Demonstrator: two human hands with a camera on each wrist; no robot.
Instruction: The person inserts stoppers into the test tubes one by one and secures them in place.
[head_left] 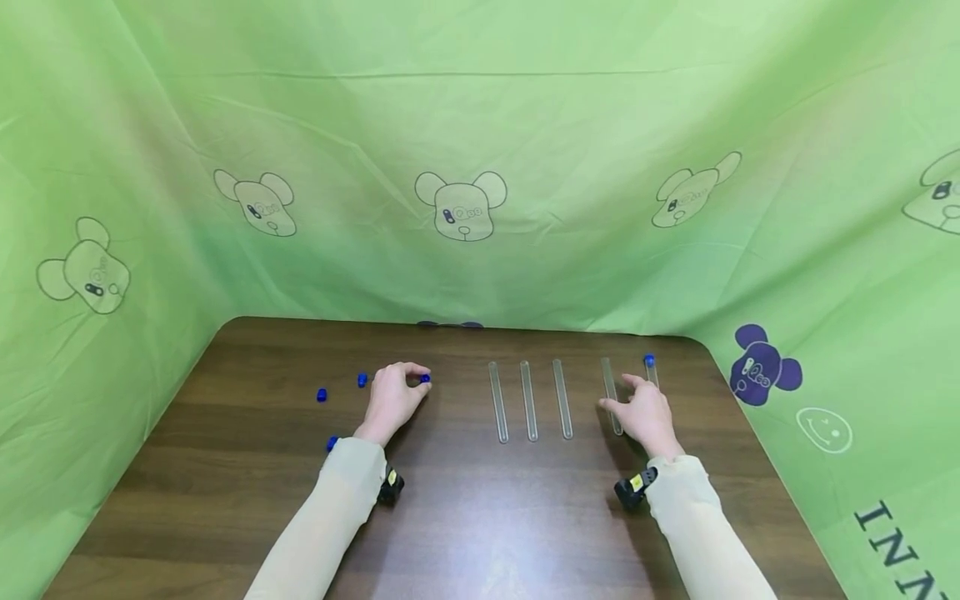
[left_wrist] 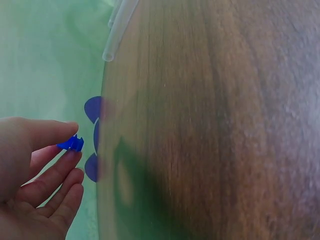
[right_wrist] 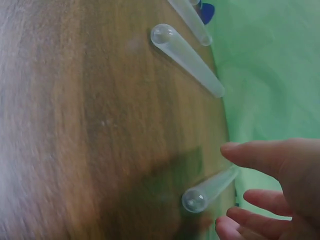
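Pinching a blue cap (head_left: 425, 378) in the left hand (head_left: 392, 402), seemingly collecting parts for fitting.
Poising the right hand (head_left: 643, 414), with parted fingers gripping nothing, by a clear tube (head_left: 609, 381) on the table (head_left: 465, 500); probably calls for grasping next. Partly hiding a capped tube (head_left: 652, 375); cannot tell whether touching either.

Left of the leftmost test tube (head_left: 498, 403), the bare surface (head_left: 459, 417) allowed passage to the left grip (head_left: 392, 398); rightward, four other test tubes (head_left: 528, 402) and the right grip (head_left: 645, 415) obstructed.
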